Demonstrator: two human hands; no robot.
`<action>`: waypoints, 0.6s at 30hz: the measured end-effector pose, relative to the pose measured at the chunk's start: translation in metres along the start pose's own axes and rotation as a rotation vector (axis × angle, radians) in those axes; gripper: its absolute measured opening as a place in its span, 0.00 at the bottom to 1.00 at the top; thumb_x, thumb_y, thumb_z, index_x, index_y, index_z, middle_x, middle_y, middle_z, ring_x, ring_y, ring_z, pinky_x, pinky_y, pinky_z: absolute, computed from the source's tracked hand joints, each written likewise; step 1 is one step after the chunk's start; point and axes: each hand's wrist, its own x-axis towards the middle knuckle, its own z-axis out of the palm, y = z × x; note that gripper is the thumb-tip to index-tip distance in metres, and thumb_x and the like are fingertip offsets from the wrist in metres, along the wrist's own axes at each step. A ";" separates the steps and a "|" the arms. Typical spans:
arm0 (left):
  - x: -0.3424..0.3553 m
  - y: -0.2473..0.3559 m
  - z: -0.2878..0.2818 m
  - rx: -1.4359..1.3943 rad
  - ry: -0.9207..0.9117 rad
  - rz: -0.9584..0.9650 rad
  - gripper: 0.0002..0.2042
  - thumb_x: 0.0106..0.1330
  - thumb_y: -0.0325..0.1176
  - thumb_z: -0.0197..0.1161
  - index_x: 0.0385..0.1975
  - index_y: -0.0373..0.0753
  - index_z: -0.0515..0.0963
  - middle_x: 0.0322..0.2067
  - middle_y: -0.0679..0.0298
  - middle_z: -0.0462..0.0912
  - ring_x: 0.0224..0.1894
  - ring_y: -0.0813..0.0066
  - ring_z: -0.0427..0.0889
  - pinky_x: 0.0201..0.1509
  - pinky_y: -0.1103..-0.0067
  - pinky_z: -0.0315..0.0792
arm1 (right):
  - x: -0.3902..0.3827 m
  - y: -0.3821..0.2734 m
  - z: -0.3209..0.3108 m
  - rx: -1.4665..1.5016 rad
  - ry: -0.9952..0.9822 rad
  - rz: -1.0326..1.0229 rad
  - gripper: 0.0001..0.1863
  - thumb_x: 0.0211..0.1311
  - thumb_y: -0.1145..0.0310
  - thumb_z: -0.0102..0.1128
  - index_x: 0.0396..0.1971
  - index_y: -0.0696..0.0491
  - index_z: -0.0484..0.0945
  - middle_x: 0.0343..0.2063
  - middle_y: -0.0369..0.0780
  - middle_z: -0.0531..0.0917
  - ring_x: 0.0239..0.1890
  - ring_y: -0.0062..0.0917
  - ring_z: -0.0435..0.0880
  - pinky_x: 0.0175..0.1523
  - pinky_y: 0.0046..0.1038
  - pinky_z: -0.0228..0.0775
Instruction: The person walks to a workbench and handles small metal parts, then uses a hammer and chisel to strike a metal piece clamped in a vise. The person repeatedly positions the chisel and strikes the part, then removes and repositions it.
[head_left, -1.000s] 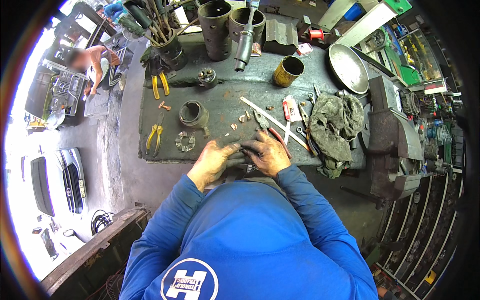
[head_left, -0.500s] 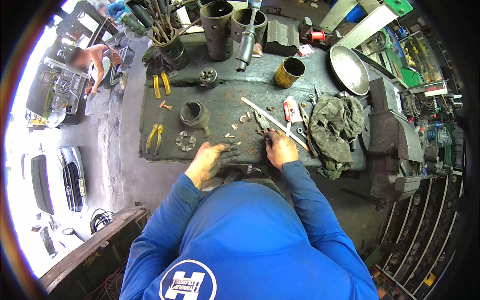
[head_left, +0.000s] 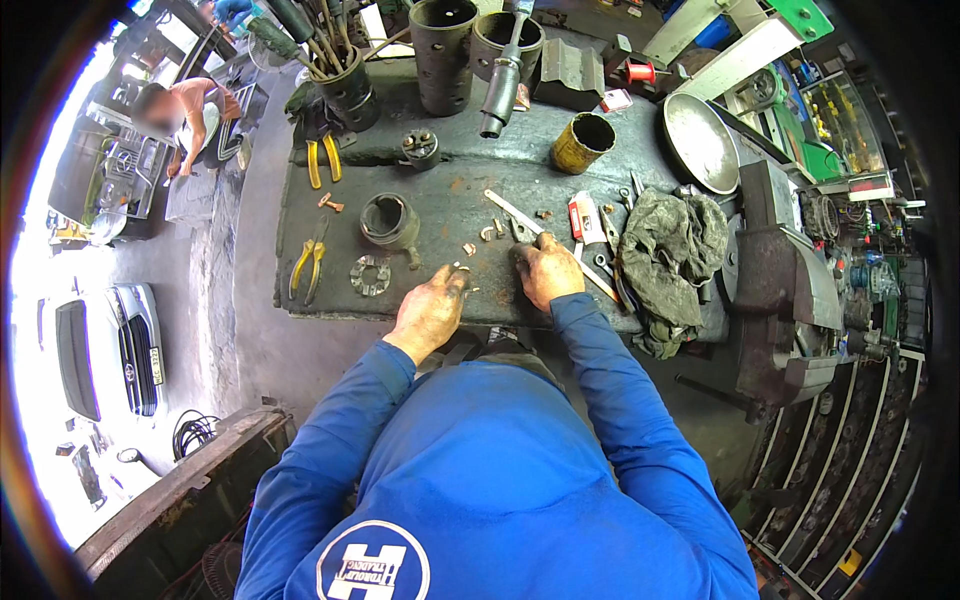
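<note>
Near the bench's front edge, my left hand is closed, thumb and fingertips pinching a small copper-coloured piece. My right hand curls over a pair of pliers; their jaws show beyond my fingers and the handles are mostly covered. Between the hands and a flat metal strip lie copper bits. To the left of my left hand, a segmented metal ring lies flat beside a dark cylindrical housing. Yellow-handled pliers are farther left.
Another yellow-handled tool and a round metal part lie farther back. A yellow cup, metal bowl, grimy rag and vise occupy the right side. A tool holder stands back left; a person crouches beyond.
My left hand has moved right and slightly forward, its spread fingers closing into a pinch. My right hand has shifted a little left and forward over the pliers.
</note>
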 end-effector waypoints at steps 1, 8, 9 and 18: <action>0.001 -0.001 0.002 0.021 0.000 0.013 0.15 0.70 0.32 0.63 0.53 0.36 0.77 0.52 0.37 0.79 0.42 0.40 0.86 0.42 0.56 0.82 | -0.001 0.000 0.003 -0.003 0.060 -0.028 0.15 0.61 0.66 0.67 0.48 0.48 0.87 0.44 0.48 0.81 0.48 0.46 0.83 0.53 0.45 0.77; 0.005 -0.003 0.002 0.060 0.020 -0.012 0.16 0.67 0.32 0.64 0.55 0.41 0.80 0.54 0.38 0.78 0.47 0.42 0.86 0.48 0.58 0.82 | -0.022 -0.008 -0.002 0.398 0.127 0.131 0.12 0.66 0.67 0.66 0.47 0.53 0.86 0.48 0.50 0.85 0.52 0.46 0.84 0.56 0.41 0.76; 0.003 0.000 -0.001 0.051 0.039 -0.028 0.16 0.67 0.33 0.64 0.54 0.41 0.81 0.55 0.38 0.78 0.47 0.42 0.86 0.49 0.58 0.82 | -0.024 -0.010 -0.007 0.510 0.096 0.195 0.12 0.67 0.67 0.66 0.47 0.54 0.85 0.48 0.50 0.86 0.54 0.45 0.84 0.58 0.41 0.75; 0.025 0.036 -0.039 -1.076 -0.346 -0.463 0.13 0.71 0.34 0.68 0.48 0.30 0.86 0.38 0.57 0.90 0.38 0.74 0.88 0.38 0.76 0.83 | -0.046 -0.034 -0.038 0.714 -0.063 0.036 0.17 0.65 0.67 0.69 0.53 0.55 0.82 0.46 0.47 0.88 0.53 0.37 0.86 0.73 0.40 0.59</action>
